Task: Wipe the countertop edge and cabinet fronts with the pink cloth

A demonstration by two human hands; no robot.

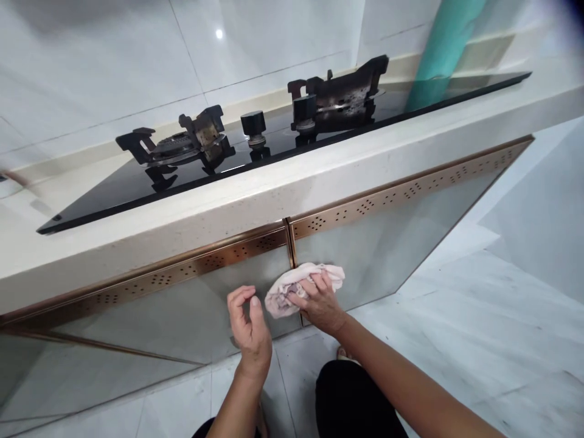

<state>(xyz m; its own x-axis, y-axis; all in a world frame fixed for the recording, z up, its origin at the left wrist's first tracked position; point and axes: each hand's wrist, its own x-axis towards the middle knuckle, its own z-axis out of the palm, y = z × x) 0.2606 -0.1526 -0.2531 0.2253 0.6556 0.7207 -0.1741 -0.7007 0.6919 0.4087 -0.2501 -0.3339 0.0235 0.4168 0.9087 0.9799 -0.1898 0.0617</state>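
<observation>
A crumpled pale pink cloth (pixel 285 295) is gripped in my right hand (pixel 322 302), in front of the gap between two glass cabinet doors. Whether the cloth touches the doors, I cannot tell. To its left, my left hand (pixel 250 325) is raised with curled fingers and the thumb apart from them, holding nothing. Behind both hands are the left cabinet door (pixel 182 322) and the right cabinet door (pixel 365 255), framed in copper-coloured metal with small punched holes along the top.
Above the doors runs a pale countertop (pixel 255 201) bearing a black glass gas stove (pixel 274 146). Its left burner (pixel 182 143), right burner (pixel 347 91) and two knobs stand up from the glass. A green cylinder (pixel 444 48) rises behind at the right. Tiled floor (pixel 497 340) lies below.
</observation>
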